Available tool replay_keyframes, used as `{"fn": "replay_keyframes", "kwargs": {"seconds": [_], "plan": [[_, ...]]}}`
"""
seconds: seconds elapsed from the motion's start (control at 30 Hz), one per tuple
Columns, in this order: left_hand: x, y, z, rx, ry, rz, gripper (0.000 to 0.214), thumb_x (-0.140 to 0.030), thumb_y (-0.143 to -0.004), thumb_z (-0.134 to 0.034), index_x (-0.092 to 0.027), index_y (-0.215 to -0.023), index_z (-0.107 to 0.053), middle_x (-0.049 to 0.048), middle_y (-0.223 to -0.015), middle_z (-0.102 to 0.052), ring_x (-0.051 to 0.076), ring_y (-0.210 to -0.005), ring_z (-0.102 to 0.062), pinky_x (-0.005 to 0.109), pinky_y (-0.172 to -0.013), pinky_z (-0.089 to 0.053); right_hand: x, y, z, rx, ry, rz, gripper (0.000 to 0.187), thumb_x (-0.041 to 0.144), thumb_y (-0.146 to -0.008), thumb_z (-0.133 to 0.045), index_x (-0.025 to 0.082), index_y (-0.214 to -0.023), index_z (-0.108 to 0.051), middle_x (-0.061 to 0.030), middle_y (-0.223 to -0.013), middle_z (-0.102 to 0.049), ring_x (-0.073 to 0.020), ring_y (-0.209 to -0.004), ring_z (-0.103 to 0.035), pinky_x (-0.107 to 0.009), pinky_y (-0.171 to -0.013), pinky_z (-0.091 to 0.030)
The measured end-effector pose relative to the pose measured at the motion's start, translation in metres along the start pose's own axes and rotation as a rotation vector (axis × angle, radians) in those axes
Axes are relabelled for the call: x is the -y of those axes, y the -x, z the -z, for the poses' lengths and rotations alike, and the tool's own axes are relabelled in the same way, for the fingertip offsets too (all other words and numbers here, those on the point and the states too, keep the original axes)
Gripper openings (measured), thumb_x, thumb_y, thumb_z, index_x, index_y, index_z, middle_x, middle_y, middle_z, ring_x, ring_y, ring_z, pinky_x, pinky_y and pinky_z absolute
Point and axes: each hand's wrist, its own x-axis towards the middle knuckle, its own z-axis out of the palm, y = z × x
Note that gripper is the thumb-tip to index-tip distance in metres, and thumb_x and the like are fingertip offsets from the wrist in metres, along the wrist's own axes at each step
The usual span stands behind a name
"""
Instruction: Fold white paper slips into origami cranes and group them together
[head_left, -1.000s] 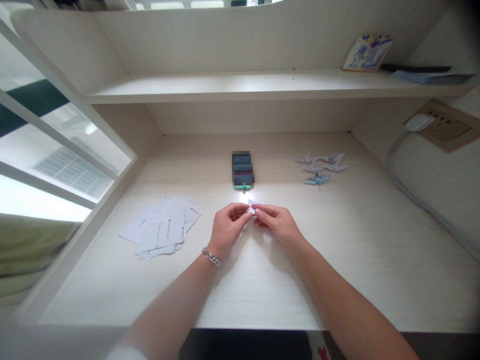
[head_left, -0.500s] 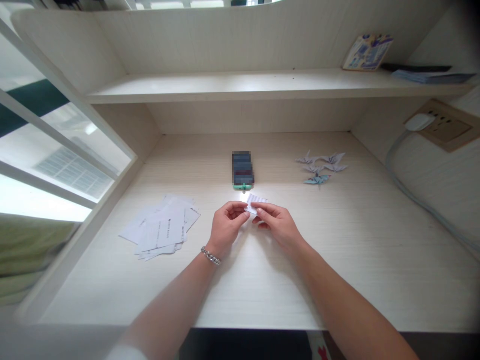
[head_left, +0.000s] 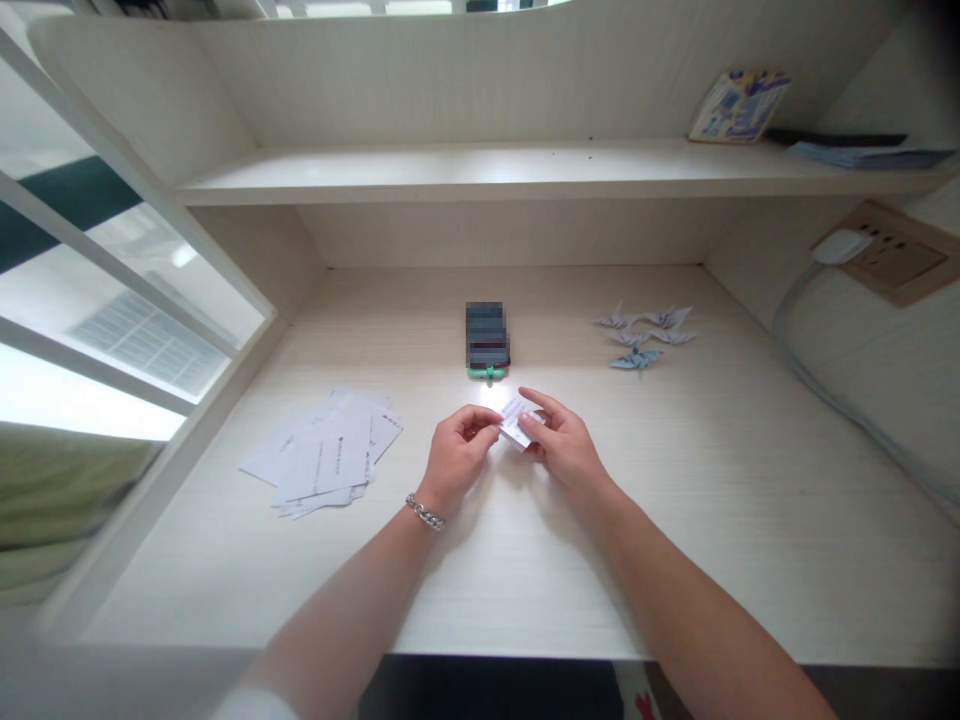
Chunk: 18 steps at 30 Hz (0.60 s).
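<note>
A small folded piece of white printed paper is held between my two hands above the desk. My left hand pinches its left corner between thumb and fingers. On the other side, my right hand grips it with the thumb on top and fingers beneath, the index finger stretched along its far edge. Just beyond the hands lies a phone with a green lower edge, its screen blurred out. Several folded paper cranes rest to the right, one bluish, the others white.
Loose white printed sheets overlap in a pile at left on the desk. A shelf crosses the back. At right, a white plug sits in a wall socket, its cable running down the side.
The paper has turned between my hands and shows more of its face. My right thumb has moved onto it and the right index finger has stretched out. The left hand has barely moved.
</note>
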Motion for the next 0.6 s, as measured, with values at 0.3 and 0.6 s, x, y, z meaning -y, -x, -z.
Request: {"fn": "replay_keyframes", "kwargs": {"seconds": [0.3, 0.6], "plan": [[0.001, 0.002, -0.002, 0.034, 0.041, 0.021, 0.020, -0.018, -0.069, -0.063, -0.013, -0.088, -0.066, 0.0069, -0.087, -0.068, 0.015, -0.078, -0.063, 0.025, -0.069, -0.049, 0.001, 0.002, 0.000, 0.044, 0.086, -0.080, 0.048, 0.040, -0.065, -0.071, 0.019, -0.106, -0.057, -0.0019, -0.072, -0.063, -0.0169, -0.063, -0.060, -0.029, -0.056, -0.048], [-0.001, 0.000, 0.003, 0.008, 0.083, 0.105, 0.029, -0.015, -0.063, -0.066, -0.014, -0.091, -0.062, 0.0003, -0.063, -0.065, 0.013, -0.057, -0.061, 0.023, -0.055, -0.048, 0.013, 0.011, 0.003, 0.132, 0.689, 0.410, 0.042, 0.038, -0.065, -0.074, 0.028, -0.105, -0.066, -0.0087, -0.124, -0.053, -0.0277, -0.114, -0.049, -0.036, -0.081, -0.048]]}}
